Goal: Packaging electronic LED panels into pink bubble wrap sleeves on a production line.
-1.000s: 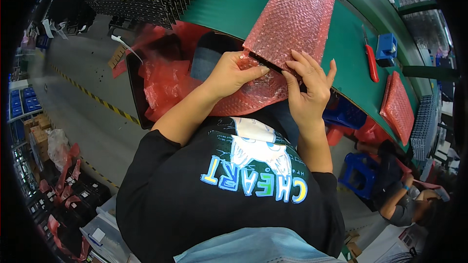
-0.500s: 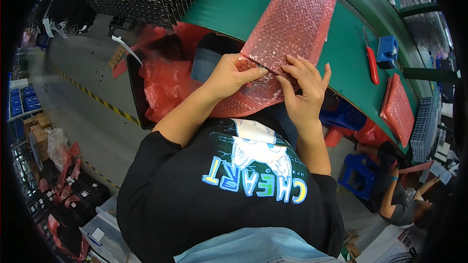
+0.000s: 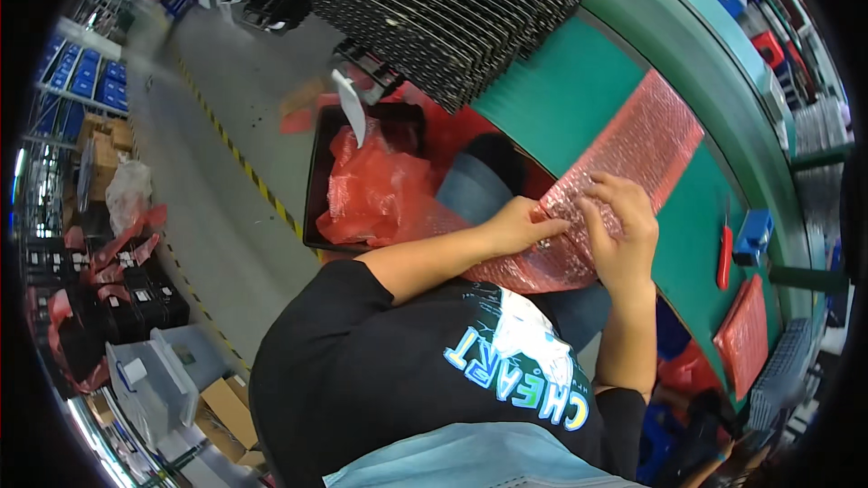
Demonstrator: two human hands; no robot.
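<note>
A long sheet-like bag of red bubble wrap point(image 3: 646, 131) lies across the table's front edge, its near end hanging over my lap. My left hand point(image 3: 520, 228) is closed on the wrap's left edge, thumb on top. At the right edge, my right hand point(image 3: 624, 230) bends its fingers onto the wrap, close to the left thumb. What the wrap may contain cannot be made out. More loose red wrap point(image 3: 375, 185) fills a black bin point(image 3: 312, 226) to the left of my legs.
On the green table point(image 3: 542, 81) stands a rack of black panels point(image 3: 443, 14) at the far left. Rightward lie a red-handled tool point(image 3: 724, 258), a blue block-shaped device point(image 3: 753, 237), a wrapped red packet point(image 3: 743, 334) and stacked grey parts point(image 3: 785, 366). Another person's arm point(image 3: 710, 468) shows at lower right.
The whole view has swung, so table, bin and rack sit further right and lower. My right hand's fingers are more bent on the wrap; my left still grips its edge.
</note>
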